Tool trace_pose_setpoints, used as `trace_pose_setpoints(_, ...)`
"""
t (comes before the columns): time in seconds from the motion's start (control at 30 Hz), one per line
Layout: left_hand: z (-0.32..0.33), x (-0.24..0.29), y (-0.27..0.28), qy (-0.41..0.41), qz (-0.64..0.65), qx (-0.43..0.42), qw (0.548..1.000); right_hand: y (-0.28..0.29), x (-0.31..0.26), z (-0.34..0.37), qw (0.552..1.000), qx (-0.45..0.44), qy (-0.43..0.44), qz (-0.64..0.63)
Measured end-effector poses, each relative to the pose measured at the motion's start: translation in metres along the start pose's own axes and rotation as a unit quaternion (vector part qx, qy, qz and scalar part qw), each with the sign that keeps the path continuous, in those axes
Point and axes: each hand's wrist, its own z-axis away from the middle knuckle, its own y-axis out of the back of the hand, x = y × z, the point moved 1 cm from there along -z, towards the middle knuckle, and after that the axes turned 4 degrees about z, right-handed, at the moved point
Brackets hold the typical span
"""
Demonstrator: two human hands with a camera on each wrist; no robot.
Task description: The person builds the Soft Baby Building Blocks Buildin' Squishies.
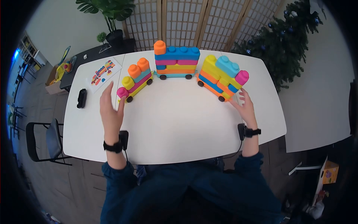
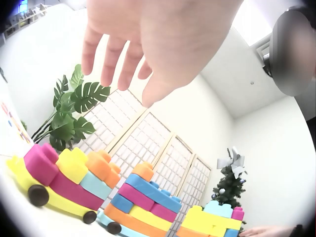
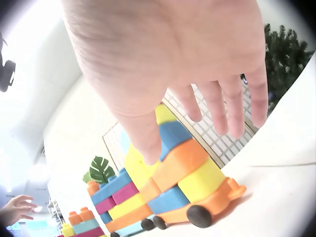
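Note:
Three wheeled wagons of stacked toy blocks form an arc across the white table (image 1: 164,123). The left wagon (image 1: 138,85) has a yellow base with pink, yellow and orange blocks on top. In the middle is a tall wagon (image 1: 177,62) with a blue upper layer and one orange block. The right wagon (image 1: 220,80) carries yellow, light blue and pink blocks over an orange base. My left hand (image 1: 111,114), fingers extended and holding nothing, is beside the left wagon's pink end. At the right wagon's outer end, my right hand (image 3: 173,59) has its fingers spread, holding nothing.
A printed picture sheet (image 1: 104,74) lies at the table's left, with a black case-like object (image 1: 81,98) near it. Behind stand a folding screen (image 1: 186,22), a potted plant (image 1: 113,35) and a decorated tree (image 1: 278,44). A folding chair (image 1: 52,138) is at the left.

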Motion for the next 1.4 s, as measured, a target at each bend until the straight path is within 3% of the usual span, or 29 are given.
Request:
trace_pose_setpoints(0.07,0.022,0.012,0.02,0.073,0.065,0.087,0.991,0.021,-0.016,0.026,0.999,0.048,-0.011,-0.007)
trace_pose_setpoints(0.13,0.043,0.013,0.036,0.096,0.1,0.16,0.977,0.034,-0.026,0.05,0.987,0.152,0.0,-0.055)
trace_pose_setpoints(0.2,0.068,0.006,0.048,0.102,0.103,0.212,0.966,0.04,-0.021,0.076,0.951,0.301,-0.026,-0.07)
trace_pose_setpoints(0.27,0.089,0.002,0.057,0.115,0.087,0.225,0.964,0.04,-0.02,0.096,0.894,0.406,-0.045,-0.186)
trace_pose_setpoints(0.37,0.108,0.001,0.064,0.168,0.155,0.254,0.94,0.04,-0.021,0.119,0.895,0.405,-0.038,-0.184)
trace_pose_setpoints(0.7,0.113,0.002,0.071,0.162,0.175,0.28,0.93,0.042,-0.019,0.122,0.898,0.41,-0.008,-0.162)
trace_pose_setpoints(0.87,0.114,-0.002,0.075,0.142,0.149,0.269,0.941,0.042,-0.017,0.122,0.899,0.415,0.031,-0.139)
trace_pose_setpoints(1.4,0.109,-0.015,0.104,0.135,0.073,0.308,0.939,0.046,-0.017,0.116,0.9,0.416,0.028,-0.126)
